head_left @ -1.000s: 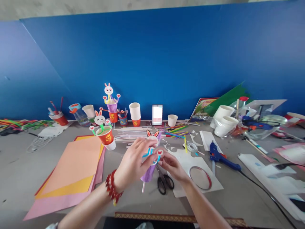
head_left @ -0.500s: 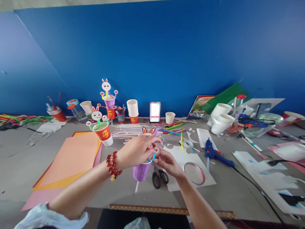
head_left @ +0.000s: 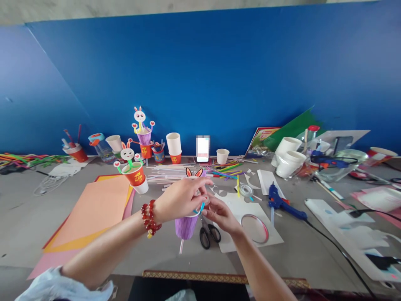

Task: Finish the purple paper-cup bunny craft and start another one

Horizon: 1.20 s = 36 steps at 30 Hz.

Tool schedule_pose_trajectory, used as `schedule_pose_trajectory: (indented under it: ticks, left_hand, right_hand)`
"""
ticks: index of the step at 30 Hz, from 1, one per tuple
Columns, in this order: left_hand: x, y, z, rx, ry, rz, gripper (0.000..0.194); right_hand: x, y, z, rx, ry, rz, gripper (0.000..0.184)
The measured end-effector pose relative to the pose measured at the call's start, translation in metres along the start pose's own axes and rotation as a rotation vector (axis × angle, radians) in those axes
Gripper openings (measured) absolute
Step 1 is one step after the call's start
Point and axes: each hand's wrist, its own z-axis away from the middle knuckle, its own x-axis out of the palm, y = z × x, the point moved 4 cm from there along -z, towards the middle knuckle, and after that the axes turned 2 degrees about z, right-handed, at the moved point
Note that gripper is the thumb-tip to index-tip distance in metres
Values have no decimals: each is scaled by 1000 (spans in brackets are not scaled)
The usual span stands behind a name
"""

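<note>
A: Where do we have the purple cup (head_left: 186, 228)?

B: Upright in front of us, low in the middle of the view, with a pale straw (head_left: 181, 246) showing beneath it.

A: And our hands?

B: Our left hand (head_left: 177, 200) arches over the cup's rim, fingers bent; it hides what lies under them, so we cannot tell whether it grips anything. Rabbit ears (head_left: 194, 172) show just beyond it.

A: Our right hand (head_left: 224, 215)?

B: Its thumb and fingers curl together beside a small disc (head_left: 206, 200) and a blue straw (head_left: 202, 207) at the rim. We cannot tell whether they pinch either.

A: What lies nearby?

B: Black-handled scissors (head_left: 205, 238) on the grey surface (head_left: 164, 259), just right of the cup, and farther right a blue glue gun (head_left: 280, 202).
</note>
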Motion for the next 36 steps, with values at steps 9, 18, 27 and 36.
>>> schedule_pose_trajectory:
  ticks: [9,18,27,36]
  left_hand:
    - [0,-3,0,-80,-19,67,45]
    - [5,-4,1,-53,19,58,45]
    - [3,-3,1,-61,-46,50,51]
    - [6,1,3,34,-21,-23,55]
  right_hand:
    - [-2,-2,1,-15,16,34,17]
    - [-5,5,2,-14,7,29,14]
    - [-7,8,3,-36,9,6,12]
    - [-5,8,3,-25,-25,20,11]
